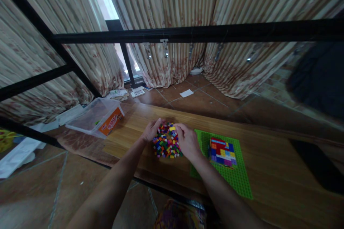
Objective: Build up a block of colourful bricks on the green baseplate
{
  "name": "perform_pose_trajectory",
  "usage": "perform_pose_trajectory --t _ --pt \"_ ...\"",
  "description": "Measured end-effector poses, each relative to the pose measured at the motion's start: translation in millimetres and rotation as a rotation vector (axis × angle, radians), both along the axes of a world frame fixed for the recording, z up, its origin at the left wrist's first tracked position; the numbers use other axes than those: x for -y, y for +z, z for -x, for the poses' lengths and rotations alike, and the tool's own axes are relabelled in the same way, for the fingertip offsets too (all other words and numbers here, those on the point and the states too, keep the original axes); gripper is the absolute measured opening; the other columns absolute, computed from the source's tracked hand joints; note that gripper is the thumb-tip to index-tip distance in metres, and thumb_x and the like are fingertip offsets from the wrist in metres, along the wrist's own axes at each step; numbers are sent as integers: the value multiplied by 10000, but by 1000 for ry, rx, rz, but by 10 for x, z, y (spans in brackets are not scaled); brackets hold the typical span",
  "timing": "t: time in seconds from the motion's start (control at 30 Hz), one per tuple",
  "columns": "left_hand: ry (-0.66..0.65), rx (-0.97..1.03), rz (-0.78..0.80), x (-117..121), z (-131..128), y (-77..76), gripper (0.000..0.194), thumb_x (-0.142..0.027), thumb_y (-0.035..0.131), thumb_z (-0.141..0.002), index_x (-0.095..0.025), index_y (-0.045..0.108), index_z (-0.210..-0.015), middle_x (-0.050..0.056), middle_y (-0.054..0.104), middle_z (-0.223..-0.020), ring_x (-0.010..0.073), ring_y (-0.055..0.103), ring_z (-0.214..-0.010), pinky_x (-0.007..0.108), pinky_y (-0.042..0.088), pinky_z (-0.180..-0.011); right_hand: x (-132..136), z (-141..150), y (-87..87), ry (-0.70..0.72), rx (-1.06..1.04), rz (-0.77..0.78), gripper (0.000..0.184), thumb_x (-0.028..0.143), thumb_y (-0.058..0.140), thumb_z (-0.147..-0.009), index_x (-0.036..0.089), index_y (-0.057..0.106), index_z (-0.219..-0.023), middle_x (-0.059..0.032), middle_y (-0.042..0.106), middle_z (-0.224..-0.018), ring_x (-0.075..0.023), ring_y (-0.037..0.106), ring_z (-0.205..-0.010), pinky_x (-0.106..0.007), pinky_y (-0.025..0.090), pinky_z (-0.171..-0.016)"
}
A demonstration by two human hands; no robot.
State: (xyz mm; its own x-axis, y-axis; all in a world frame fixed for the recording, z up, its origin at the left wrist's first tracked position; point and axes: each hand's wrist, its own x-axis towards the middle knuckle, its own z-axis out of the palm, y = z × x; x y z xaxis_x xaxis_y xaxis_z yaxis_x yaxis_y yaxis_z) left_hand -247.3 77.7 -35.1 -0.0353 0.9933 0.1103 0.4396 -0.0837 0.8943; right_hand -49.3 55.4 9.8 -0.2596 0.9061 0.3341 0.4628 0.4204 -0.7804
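A heap of small coloured toy bricks (167,146) lies on the wooden table in front of me. My left hand (152,131) rests at the heap's left edge, fingers stretched out and apart, its fingertips partly lost against the bricks. On the opposite side, my right hand (188,142) pinches a yellow toy brick (172,128) between thumb and finger, just above the heap's far part. Right of that hand lies a green studded baseplate (242,180), carrying a block structure (222,153) of red, blue, orange, white and purple bricks. My right forearm passes over the baseplate's near left part.
A clear plastic bin (88,114) with an orange label stands at the table's left end. A dark flat panel (317,162) lies at the right. Black metal rails (188,34) cross beyond the table, before striped curtains (172,3). Papers (186,93) lie on the tiled floor.
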Motion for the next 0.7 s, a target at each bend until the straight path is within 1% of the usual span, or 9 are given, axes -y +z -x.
perform_pose_trajectory --t 0.1,0.2,0.27,0.33,0.43,0.5,0.53,0.6,0.7 --pt "-42 -143 -46 45 -8 82 557 -531 298 -930 -143 677 -1059 75 715 -1060 226 629 -1054 369 466 -986 308 -475 44 -130 -185 75 306 377 425 -942 229 689 -990 -40 728 -935 -179 666 -840 -306 499 -778" --pt "-8 -368 -171 84 -123 185 415 -469 409 -909 -175 681 -1016 85 709 -1045 234 621 -1043 401 449 -1000 503 -1061 -3 -358 -251 101 326 450 488 -896 224 702 -994 -50 734 -901 -197 676 -797 -331 517 -735" --pt "14 -432 -235 116 -311 253 334 -409 472 -888 -183 671 -1033 92 697 -1066 238 613 -1049 419 451 -997 535 -1402 -81 -520 -229 88 351 477 516 -869 204 714 -965 -73 733 -909 -217 674 -800 -354 514 -731" --pt "-22 -402 -263 157 -590 315 292 -341 479 -888 -196 660 -1065 84 688 -1091 227 605 -1068 412 462 -987 502 -1627 -176 -633 -226 63 365 491 549 -839 182 719 -932 -93 731 -902 -236 670 -816 -377 509 -746" --pt "-155 -324 -258 205 -1103 386 271 -276 489 -884 -229 661 -1088 53 689 -1098 207 603 -1071 392 460 -993 407 -1712 -297 -659 -172 -9 373 482 526 -853 168 719 -905 -106 715 -907 -238 651 -837 -393 493 -779" --pt "-263 -281 -244 201 -1429 406 274 -265 500 -877 -236 662 -1096 42 694 -1084 199 603 -1068 375 463 -993 356 -1654 -350 -658 -87 -68 374 468 501 -872 165 720 -889 -110 699 -906 -239 625 -869 -399 476 -808" --pt "-292 -261 -238 185 -1569 407 279 -251 498 -874 -232 663 -1098 42 692 -1097 196 602 -1072 370 461 -998 340 -1611 -370 -667 -50 -95 375 460 489 -881 164 719 -884 -113 691 -908 -240 611 -889 -401 467 -823" --pt "-338 -254 -205 127 -1791 391 304 -213 482 -865 -221 660 -1111 40 688 -1117 191 603 -1074 364 448 -1018 328 -1527 -404 -692 -10 -142 372 446 471 -897 168 717 -884 -115 680 -925 -242 586 -922 -401 452 -846" --pt "-354 -268 -110 20 -1982 353 346 -171 442 -855 -209 660 -1123 41 687 -1137 182 613 -1066 344 448 -1017 343 -1439 -452 -706 -7 -185 356 431 466 -908 174 711 -887 -112 675 -942 -240 568 -937 -391 441 -852"
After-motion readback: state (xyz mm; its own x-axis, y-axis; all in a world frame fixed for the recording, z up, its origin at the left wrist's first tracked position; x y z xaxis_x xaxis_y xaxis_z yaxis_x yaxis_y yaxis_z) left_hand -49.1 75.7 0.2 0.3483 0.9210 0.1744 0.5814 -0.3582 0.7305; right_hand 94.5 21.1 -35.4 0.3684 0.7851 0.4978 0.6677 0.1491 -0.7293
